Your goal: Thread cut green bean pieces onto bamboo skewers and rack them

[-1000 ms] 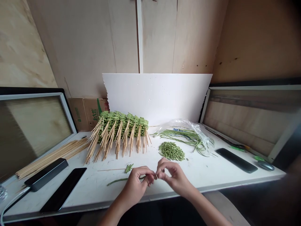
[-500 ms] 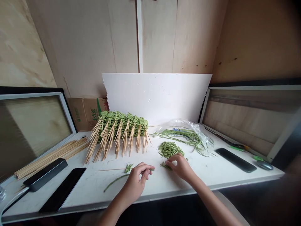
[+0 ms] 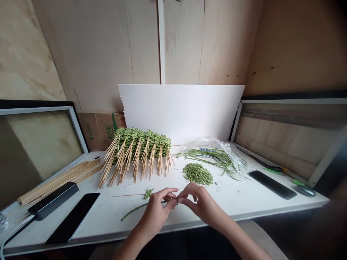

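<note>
My left hand [image 3: 159, 206] is closed around a long green bean [image 3: 134, 211], whose tail curves out to the left over the table. Fingertips of my right hand [image 3: 200, 202] are pinched at the bean's other end, against the left fingers; the exact contact is hidden. Just left of the hands lies a thin bamboo skewer [image 3: 127, 195] with a few short bean pieces [image 3: 149, 193] side by side at its right end. Beyond my right hand is a heap of cut bean pieces [image 3: 197, 173].
Stacked bean skewers [image 3: 141, 144] stand at the back left, beside loose bamboo sticks [image 3: 62, 178]. Uncut long beans [image 3: 204, 156] lie partly in a clear plastic bag [image 3: 235, 155]. A black phone [image 3: 73, 218], a black box [image 3: 52, 200], a dark slab [image 3: 272, 184] and a mouse [image 3: 306, 190] sit towards the sides.
My right hand has moved left from the edge of the bean heap to meet my left hand at the bean's end. My left hand has barely shifted.
</note>
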### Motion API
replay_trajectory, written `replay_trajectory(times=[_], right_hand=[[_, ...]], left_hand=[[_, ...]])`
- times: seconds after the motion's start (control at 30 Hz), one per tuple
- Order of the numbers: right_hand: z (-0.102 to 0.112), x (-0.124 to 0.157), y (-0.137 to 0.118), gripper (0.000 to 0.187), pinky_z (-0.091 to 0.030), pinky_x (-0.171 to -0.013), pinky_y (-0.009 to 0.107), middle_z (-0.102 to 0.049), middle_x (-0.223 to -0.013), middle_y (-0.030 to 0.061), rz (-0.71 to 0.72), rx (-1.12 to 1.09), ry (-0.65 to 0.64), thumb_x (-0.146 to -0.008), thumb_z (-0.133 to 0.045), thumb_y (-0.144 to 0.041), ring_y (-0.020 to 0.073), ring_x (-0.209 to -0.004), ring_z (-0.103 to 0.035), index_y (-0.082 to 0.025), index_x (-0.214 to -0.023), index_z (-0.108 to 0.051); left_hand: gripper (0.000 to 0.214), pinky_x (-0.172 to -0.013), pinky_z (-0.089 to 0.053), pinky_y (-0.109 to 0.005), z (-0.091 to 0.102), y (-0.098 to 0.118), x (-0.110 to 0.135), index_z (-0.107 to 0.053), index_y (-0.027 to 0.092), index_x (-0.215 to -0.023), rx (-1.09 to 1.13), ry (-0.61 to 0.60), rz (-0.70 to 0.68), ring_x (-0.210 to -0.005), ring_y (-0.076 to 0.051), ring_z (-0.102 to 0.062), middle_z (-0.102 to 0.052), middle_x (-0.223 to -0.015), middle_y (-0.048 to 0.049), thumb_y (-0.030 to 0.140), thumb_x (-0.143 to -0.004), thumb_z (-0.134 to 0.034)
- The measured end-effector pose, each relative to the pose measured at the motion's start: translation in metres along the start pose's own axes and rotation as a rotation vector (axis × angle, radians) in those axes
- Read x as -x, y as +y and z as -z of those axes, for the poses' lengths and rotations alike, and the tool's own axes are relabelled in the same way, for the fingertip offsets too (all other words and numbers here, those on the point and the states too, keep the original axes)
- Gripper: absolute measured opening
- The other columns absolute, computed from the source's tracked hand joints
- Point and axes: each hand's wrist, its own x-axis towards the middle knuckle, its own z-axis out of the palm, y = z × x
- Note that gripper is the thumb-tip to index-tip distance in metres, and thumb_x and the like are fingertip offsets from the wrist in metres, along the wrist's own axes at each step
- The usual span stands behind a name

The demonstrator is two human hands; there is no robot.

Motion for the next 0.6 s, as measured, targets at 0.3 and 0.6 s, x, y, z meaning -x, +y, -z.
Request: replay_trajectory(times=[0.3,0.6], right_hand=[[0.005,-0.001,0.001,0.019,-0.047,-0.068,0.033,-0.072,-0.089,0.0069,0.091,0.009,0.136,-0.098,-0.063,-0.04,0.0228,-0.085,-0.057,-0.025,-0.098,-0.074],[-0.002,0.004,-0.015,0.018,-0.047,-0.078,0.041,-0.068,-0.081,0.0064,0.218,-0.075,0.127,-0.1,-0.057,-0.025,0.0246,-0.085,-0.055,-0.025,-0.086,-0.069]], left_hand=[[0.013,-0.077,-0.054,-0.03,0.007,0.002,-0.001,-0.079,0.021,-0.096,-0.134,0.1,-0.197,-0.084,-0.022,-0.071,-0.077,-0.089,-0.0065,0.027,-0.095,-0.067],[0.023,-0.075,-0.047,-0.034,0.004,0.022,0.011,-0.076,0.022,-0.082,-0.305,0.072,-0.352,-0.075,-0.021,-0.065,-0.075,-0.078,-0.0041,0.013,-0.096,-0.06]])
